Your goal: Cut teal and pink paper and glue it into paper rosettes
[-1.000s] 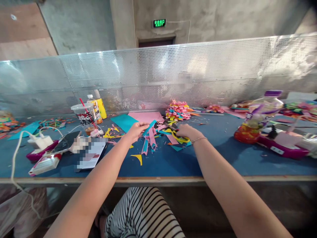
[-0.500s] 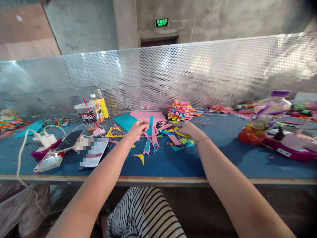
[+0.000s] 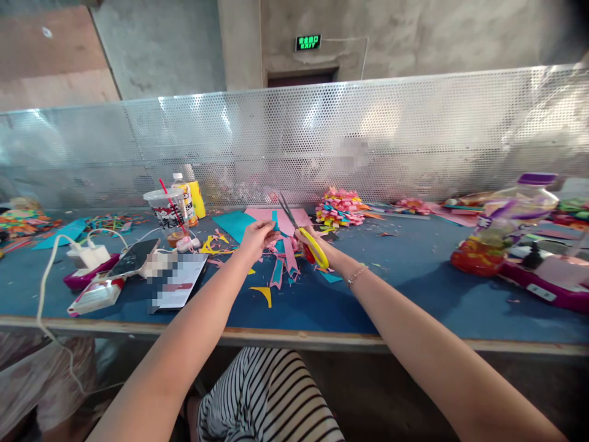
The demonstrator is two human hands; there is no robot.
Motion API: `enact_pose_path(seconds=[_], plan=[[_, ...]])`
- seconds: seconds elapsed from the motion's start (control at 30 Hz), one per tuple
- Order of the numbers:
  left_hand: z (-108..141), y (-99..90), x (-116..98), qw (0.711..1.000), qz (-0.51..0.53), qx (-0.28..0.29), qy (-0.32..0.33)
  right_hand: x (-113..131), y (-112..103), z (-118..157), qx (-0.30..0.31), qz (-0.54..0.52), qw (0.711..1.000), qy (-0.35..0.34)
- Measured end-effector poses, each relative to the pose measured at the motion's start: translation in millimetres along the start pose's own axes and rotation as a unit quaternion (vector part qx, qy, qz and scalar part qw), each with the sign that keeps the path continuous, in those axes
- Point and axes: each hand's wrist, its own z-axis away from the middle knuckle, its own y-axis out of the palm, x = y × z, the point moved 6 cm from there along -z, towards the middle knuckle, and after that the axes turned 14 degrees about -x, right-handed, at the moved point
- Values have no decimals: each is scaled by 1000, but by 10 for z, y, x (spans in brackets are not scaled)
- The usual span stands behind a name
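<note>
My left hand [image 3: 259,239] pinches a narrow blue paper strip [image 3: 275,220], which stands up from the fingertips. To its right, my right hand [image 3: 309,240] grips scissors [image 3: 317,250] with yellow and red handles. Their blades point up and away to the left, close to the strip; I cannot tell whether they touch it. Under the hands lie pink and blue cut strips [image 3: 277,270] and many small scraps. Behind them are a pink paper sheet [image 3: 257,213] and a blue paper sheet [image 3: 232,226]. A yellow scrap [image 3: 263,296] lies nearer the table edge.
A pile of folded colored paper [image 3: 339,207] sits behind my right hand. On the left are a plastic cup [image 3: 168,215] with a straw, a bottle [image 3: 188,202], a phone [image 3: 134,256] and a white cable [image 3: 46,276]. A purple-capped jar [image 3: 488,245] stands right.
My right hand has picked up the scissors from among the scraps and moved left, toward my left hand. My left hand still pinches the blue strip. The view has shifted slightly.
</note>
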Motion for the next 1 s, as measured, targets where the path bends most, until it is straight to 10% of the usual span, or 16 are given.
enact_pose_path(seconds=[1.0], plan=[[58, 93, -29, 999, 14, 45, -4, 78, 222, 145, 56, -12, 998, -24]])
